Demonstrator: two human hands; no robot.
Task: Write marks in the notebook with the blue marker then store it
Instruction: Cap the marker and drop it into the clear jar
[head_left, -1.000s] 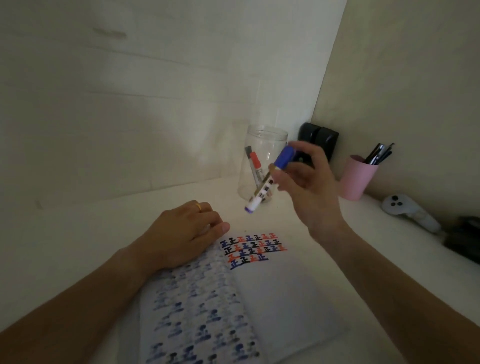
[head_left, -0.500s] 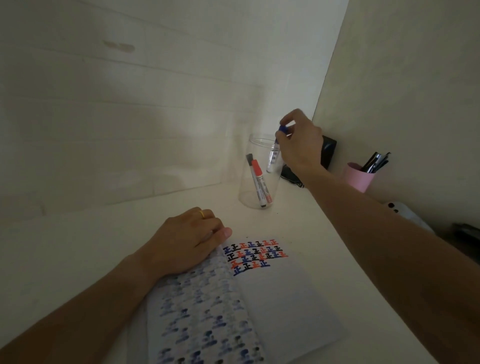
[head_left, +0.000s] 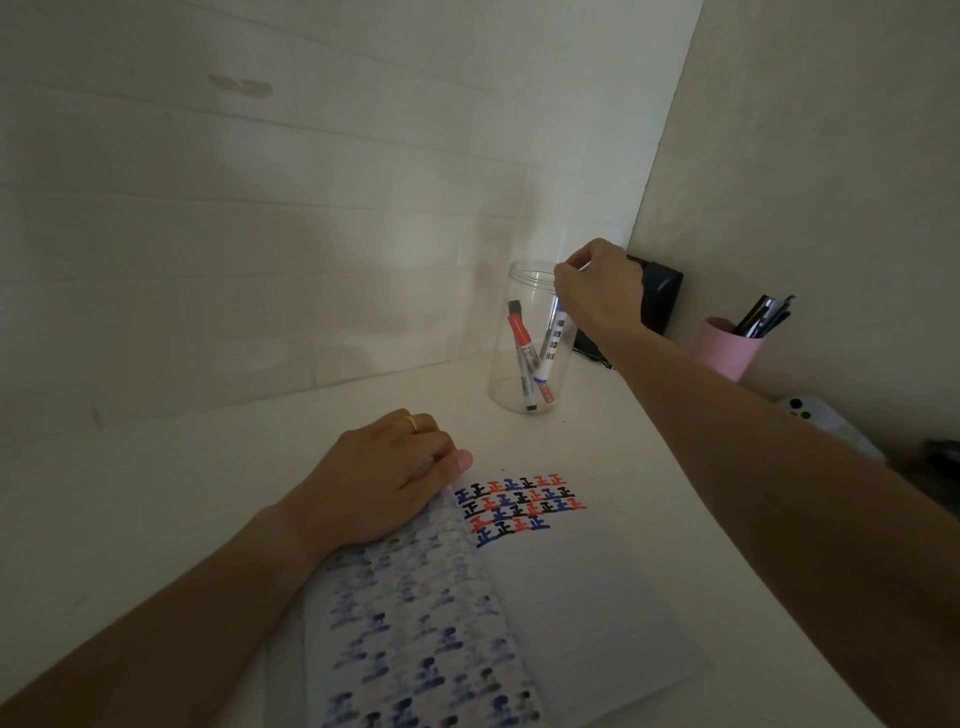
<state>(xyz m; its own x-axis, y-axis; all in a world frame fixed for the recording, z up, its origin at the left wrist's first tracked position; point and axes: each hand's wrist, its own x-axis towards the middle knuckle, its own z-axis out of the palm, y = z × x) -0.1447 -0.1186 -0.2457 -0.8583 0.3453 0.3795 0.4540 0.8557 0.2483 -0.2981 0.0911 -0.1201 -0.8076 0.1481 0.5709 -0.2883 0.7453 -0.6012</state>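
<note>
A white tabletop (head_left: 171, 499) filled a dim corner, meeting a pale panelled wall (head_left: 260, 234) behind and a plain wall (head_left: 810, 156) to the right. The open notebook (head_left: 571, 597) lay near the front edge, rows of red, blue and black marks (head_left: 519, 506) at the top of its right page. The left hand (head_left: 384, 483) rested loosely curled on the left page, grasping nothing. Farther back stood a clear jar (head_left: 530, 343) holding a red marker (head_left: 521, 340) and a black one. The blue marker (head_left: 551, 348) was inside the jar, tilted, tip down; the right hand (head_left: 597, 291) pinched at the rim over its top end, though whether the fingers gripped it I cannot tell. A black box (head_left: 660, 296) sat in the corner, a pink cup (head_left: 727, 348) of pens beside the right wall, a white controller (head_left: 810, 421) nearer
</note>
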